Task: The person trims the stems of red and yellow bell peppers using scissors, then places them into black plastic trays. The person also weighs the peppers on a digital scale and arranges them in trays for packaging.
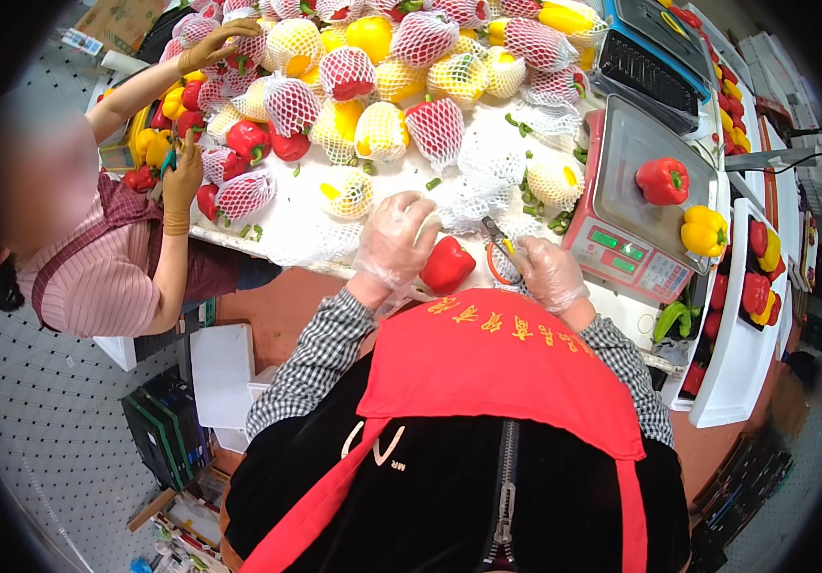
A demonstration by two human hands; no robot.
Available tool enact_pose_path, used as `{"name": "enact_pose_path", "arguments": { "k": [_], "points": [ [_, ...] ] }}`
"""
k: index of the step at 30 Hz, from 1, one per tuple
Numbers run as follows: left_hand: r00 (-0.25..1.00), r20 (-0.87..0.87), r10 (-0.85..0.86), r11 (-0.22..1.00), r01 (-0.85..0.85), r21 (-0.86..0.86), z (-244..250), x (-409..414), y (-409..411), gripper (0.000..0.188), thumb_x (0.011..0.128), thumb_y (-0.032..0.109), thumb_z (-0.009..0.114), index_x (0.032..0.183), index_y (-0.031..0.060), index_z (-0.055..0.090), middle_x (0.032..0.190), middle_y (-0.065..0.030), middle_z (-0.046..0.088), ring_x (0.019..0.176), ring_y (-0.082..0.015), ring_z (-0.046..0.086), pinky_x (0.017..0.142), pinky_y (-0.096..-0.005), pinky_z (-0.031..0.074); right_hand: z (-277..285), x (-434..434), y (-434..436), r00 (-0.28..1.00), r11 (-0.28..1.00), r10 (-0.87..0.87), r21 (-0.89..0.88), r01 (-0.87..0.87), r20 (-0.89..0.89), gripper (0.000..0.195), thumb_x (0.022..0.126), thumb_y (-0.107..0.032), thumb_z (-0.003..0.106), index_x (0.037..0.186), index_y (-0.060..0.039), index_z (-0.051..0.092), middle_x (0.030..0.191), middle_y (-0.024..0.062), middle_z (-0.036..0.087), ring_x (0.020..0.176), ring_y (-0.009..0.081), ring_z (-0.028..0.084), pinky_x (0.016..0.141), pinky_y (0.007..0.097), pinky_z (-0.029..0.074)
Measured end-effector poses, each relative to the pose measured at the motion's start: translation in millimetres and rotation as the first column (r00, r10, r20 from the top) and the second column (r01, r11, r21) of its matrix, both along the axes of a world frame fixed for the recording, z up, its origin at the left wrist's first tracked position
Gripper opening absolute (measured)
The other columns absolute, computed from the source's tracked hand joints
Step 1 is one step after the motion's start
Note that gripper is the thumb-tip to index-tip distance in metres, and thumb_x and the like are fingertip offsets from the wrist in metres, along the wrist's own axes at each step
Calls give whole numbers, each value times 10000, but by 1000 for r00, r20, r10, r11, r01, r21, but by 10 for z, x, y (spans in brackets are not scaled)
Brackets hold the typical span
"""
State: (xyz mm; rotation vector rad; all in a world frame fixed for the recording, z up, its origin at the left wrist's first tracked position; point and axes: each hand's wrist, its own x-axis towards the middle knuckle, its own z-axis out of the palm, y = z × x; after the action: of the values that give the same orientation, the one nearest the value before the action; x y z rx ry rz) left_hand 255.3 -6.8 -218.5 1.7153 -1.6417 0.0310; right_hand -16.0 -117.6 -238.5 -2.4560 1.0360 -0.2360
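Observation:
A clear plastic glove covers my left hand (pixel 397 236), whose bent fingers are just left of a red bell pepper (pixel 447 265) at the table's near edge. Whether that hand touches the pepper or grips anything is hidden. In my right hand (pixel 550 271), also gloved, is a pair of pruning snips (pixel 495 231) with orange and yellow handles, blades pointing away from me. Crumpled white foam netting (pixel 479 204) lies beyond both hands. A yellow pepper in a foam net (pixel 346 192) rests past my left hand, and another netted yellow pepper (pixel 554 183) beyond my right.
Red and yellow peppers in foam nets (pixel 382 132) crowd the far table. At right, a digital scale (pixel 633 208) bears a red pepper (pixel 663 181) and a yellow pepper (pixel 703 230). Cut green stems (pixel 533 204) lie beside it. A co-worker (pixel 96 272) at left holds scissors (pixel 169 162).

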Motion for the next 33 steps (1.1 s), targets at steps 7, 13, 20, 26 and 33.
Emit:
{"name": "enact_pose_path", "arguments": {
  "k": [7,13,20,26,33],
  "points": [
    [989,-65,132,963,-144,-227,-48,549,-1298,158,955,125,676,1084,52,729,1105,-175,718,1038,-370,686,900,-454,550,-230,-76,59,977,1000,-22,-26,17,-214,696,887,-278,801,1462,-91,455,1094,230,677,971,428,716,807,516,596],
    [939,206,276,808,-343,479,353,661,-1736,502,974,534,640,1139,76,763,1183,-190,744,1145,-378,659,1033,-484,468,-304,-113,26,980,998,-36,36,44,-197,706,889,-191,757,1507,-125,420,1061,260,660,948,442,713,804,516,595],
    [861,475,180,867,-367,337,-4,301,-1551,727,924,590,693,1412,62,584,1281,-261,679,1304,-440,558,1229,-592,246,-364,-47,-48,987,957,37,-279,-81,-157,594,884,-54,665,1437,-128,459,1088,198,624,1001,415,687,827,499,591],
    [944,294,148,950,-218,222,-276,227,-1528,783,793,436,853,1441,131,538,1206,-235,645,1232,-387,598,1186,-578,322,-182,122,-106,962,975,216,-13,-221,-164,837,821,68,646,1587,-121,367,1053,186,612,962,433,679,797,494,574],
    [979,157,134,945,-173,276,-229,99,-1501,899,770,333,869,1559,242,447,1248,-210,650,1169,-353,642,1148,-515,370,212,-68,-168,988,787,59,601,-136,146,738,892,-44,769,1560,-84,459,852,75,583,805,184,588,694,371,475]
  ]
}}
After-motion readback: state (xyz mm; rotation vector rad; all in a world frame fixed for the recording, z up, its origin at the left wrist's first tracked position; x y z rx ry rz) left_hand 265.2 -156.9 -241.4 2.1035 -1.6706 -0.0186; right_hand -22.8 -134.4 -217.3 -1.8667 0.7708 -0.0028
